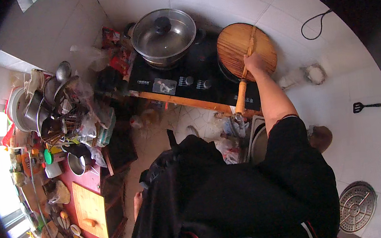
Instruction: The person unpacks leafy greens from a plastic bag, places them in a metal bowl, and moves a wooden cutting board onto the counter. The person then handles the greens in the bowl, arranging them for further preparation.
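Note:
A round wooden lid (227,46) covers a wok on the right side of the black gas stove (190,68). My right hand (254,63) is closed on the wooden bar handle across the lid's top. The wok's wooden handle (241,97) points back toward me, below that hand. On the stove's left side stands a steel pot with a glass lid (150,39). My left hand (137,199) hangs low beside my body, mostly hidden by the black clothing; its fingers cannot be made out.
To the left, a red counter (87,177) bears a cutting board (91,206), a small saucepan (78,163) and stacked pots and ladles. Bags lie under the stove's front edge. A black slotted spatula (358,107) and steamer racks (357,207) hang on the right wall.

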A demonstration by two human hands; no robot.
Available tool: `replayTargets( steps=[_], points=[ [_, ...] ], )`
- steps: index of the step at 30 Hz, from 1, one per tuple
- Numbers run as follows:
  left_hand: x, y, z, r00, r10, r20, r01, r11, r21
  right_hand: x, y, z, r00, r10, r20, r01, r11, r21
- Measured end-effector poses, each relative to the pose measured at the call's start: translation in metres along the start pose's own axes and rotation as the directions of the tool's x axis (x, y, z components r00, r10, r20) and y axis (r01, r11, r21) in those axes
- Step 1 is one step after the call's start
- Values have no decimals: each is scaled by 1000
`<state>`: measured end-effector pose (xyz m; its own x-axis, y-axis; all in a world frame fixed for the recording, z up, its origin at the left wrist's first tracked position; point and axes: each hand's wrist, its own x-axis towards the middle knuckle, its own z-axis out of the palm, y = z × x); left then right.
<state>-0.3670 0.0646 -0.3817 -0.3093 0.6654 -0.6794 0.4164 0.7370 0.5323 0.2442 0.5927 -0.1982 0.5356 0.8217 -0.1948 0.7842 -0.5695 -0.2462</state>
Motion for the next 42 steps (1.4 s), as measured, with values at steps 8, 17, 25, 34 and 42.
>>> replayTargets(
  steps=[8,17,25,34,42],
  points=[
    [13,9,-17,993,-88,81,112,926,-361,5,4,-23,981,-129,-142,132,991,10],
    [41,37,-21,990,-25,142,49,984,-168,43,54,-83,941,-199,-273,251,953,171],
    [47,57,-29,977,122,174,-23,874,-486,5,26,-44,954,-201,-222,210,977,19],
    [20,66,-10,965,-211,153,261,779,-571,25,25,8,964,-159,-213,140,985,-103],
    [-25,57,32,959,-275,65,268,816,-511,51,94,41,940,-304,-155,337,900,276]
  ],
)
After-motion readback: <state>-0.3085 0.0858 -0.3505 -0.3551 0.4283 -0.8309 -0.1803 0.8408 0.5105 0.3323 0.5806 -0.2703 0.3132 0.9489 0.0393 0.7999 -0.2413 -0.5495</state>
